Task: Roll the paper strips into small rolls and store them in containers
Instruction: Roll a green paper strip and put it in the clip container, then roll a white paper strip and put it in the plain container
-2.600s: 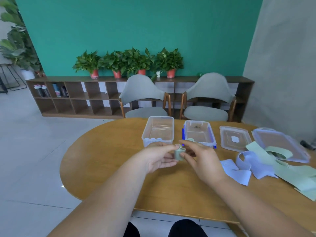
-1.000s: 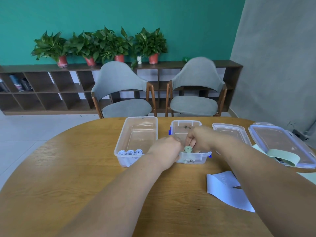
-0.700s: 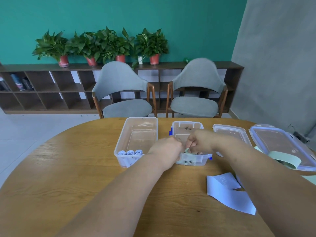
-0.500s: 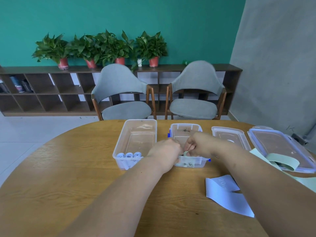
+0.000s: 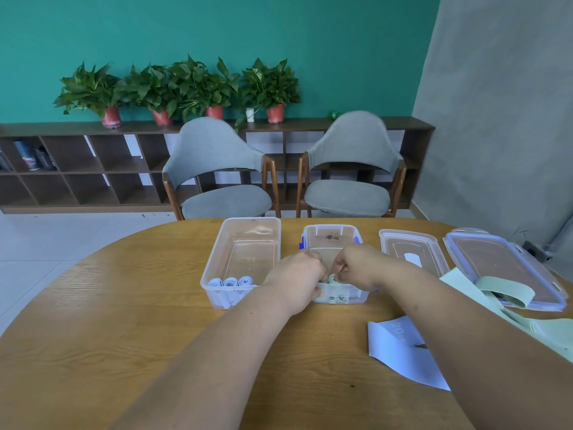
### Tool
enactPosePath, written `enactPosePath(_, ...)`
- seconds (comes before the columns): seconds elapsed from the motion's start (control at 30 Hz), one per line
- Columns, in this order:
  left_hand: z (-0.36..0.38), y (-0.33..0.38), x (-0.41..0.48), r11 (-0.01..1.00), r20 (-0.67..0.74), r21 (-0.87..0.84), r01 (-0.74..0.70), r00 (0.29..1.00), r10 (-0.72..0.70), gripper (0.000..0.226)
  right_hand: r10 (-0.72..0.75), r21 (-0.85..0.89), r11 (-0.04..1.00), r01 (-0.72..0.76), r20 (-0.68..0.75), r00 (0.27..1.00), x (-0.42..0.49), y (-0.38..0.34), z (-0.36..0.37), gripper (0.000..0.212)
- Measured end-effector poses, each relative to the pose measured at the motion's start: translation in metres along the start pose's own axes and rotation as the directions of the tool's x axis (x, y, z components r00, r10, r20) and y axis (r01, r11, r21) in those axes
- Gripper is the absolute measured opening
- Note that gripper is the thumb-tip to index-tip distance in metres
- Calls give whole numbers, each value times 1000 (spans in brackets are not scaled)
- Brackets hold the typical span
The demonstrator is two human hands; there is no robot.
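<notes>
Green paper roll (image 5: pixel 333 279) being set at the near end of the blue-clipped container (image 5: pixel 347 297), by the table's (image 5: pixel 124 321) far edge. Right hand (image 5: pixel 356 268) pinches it; left hand's (image 5: pixel 297 280) grip cannot be told. Release only once the roll is wedged, lest it uncoil.

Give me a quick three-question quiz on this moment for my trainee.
1. True or false: the green roll at the right hand is over the left tub.
2. How many blue rolls stand in the left tub?
3. The loose green strip loops over: A the blue-rimmed lid, B the floor, C the left tub.
Key: 1 false, it is at the near end of the clip-lock tub; 2 three; 3 A.
</notes>
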State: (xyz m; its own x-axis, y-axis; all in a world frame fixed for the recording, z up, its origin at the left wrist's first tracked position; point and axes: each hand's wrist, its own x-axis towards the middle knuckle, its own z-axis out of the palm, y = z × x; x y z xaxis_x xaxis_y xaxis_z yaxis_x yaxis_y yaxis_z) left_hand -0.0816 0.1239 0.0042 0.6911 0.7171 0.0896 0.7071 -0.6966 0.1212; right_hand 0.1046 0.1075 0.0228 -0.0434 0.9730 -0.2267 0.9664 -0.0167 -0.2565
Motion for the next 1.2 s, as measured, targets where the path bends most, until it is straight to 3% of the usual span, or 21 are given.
enactPosePath(0.67, -15, 0, -4, 1000, 20, -16, -7, 1000, 7, 36, 63, -27, 998, -62, 14, 998, 0, -7, -5, 31)
enactPosePath(1.2, -35, 41, -13, 1000, 19, 5, -30, 999, 30, 41, 60, -21, 998, -66, -202, 978, -72, 4, -48, 22)
